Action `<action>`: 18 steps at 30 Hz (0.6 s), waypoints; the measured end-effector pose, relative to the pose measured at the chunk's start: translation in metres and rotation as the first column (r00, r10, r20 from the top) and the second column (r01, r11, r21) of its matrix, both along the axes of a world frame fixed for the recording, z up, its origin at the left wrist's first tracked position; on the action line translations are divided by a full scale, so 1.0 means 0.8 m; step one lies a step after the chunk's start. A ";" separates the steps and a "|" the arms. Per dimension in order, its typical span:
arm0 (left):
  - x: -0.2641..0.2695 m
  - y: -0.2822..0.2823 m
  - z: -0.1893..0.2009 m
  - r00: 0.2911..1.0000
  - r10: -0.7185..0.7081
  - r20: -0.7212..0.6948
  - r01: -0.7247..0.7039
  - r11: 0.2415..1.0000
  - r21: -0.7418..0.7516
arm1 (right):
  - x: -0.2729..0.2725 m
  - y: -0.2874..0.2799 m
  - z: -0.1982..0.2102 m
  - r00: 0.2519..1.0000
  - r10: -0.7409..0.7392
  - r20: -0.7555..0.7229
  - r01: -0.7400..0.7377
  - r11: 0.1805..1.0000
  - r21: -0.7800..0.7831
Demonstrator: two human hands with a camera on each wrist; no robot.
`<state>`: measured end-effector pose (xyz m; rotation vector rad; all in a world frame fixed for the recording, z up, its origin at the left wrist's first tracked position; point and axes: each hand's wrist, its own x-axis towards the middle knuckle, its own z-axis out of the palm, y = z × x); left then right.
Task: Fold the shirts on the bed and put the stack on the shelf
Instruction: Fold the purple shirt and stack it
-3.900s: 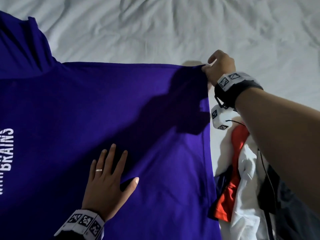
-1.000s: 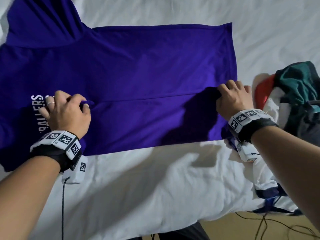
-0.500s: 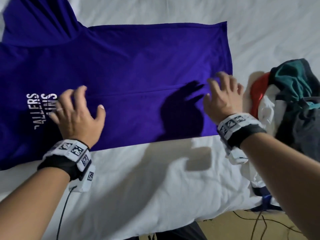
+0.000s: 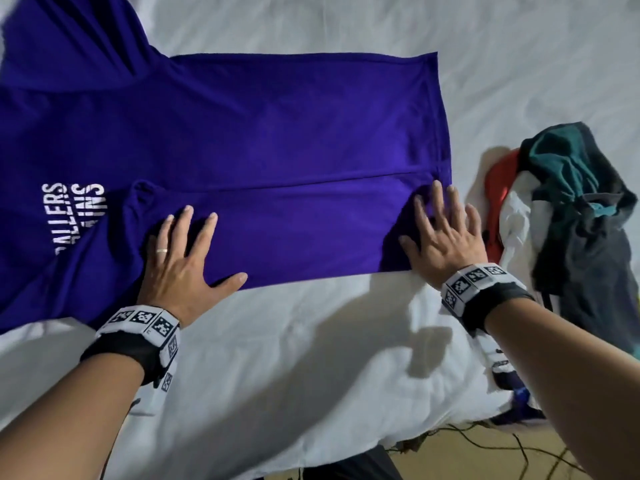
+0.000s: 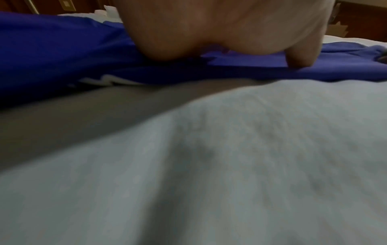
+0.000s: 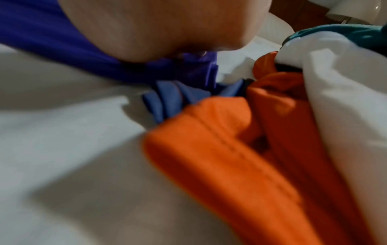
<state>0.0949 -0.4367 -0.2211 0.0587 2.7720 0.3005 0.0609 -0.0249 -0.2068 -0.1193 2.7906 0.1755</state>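
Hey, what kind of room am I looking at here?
Most likely a bedroom. A purple shirt lies spread on a bed's rumpled white sheet, a heap of unfolded clothes sits beside it, and dark wood furniture shows behind in the left wrist view.

Purple shirt [image 4: 270, 140] with white lettering lies flat on white bed [image 4: 277, 358], near edge folded over. Unfolded shirt pile [image 4: 568, 216] lies just beside its hem.
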 end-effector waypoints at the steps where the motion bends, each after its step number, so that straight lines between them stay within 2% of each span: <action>1: 0.009 -0.006 0.006 0.999 -0.029 -0.029 0.029 1.000 0.003 | 0.004 -0.011 0.007 0.997 0.069 -0.021 -0.070 0.997 -0.035; 3: 0.029 -0.019 0.016 0.993 -0.098 -0.061 0.096 0.995 -0.037 | 0.019 -0.033 0.011 0.970 0.242 -0.008 -0.241 0.966 -0.092; 5: 0.044 -0.038 0.020 0.990 -0.117 -0.075 0.109 0.989 -0.103 | 0.034 -0.046 0.005 0.945 0.323 0.054 -0.317 0.943 -0.105; 8: 0.048 -0.070 0.014 0.987 -0.112 -0.112 0.089 0.977 -0.193 | 0.044 -0.045 -0.008 0.967 0.248 0.063 -0.241 0.965 -0.099; 13: 0.043 -0.097 0.004 0.972 -0.215 -0.099 0.175 0.934 -0.312 | 0.048 -0.031 -0.021 0.988 0.150 0.039 -0.148 0.987 -0.068; 18: 0.045 -0.111 0.024 0.972 -0.233 -0.022 0.216 0.932 -0.292 | 0.051 -0.013 -0.011 0.981 0.156 0.116 -0.153 0.988 -0.027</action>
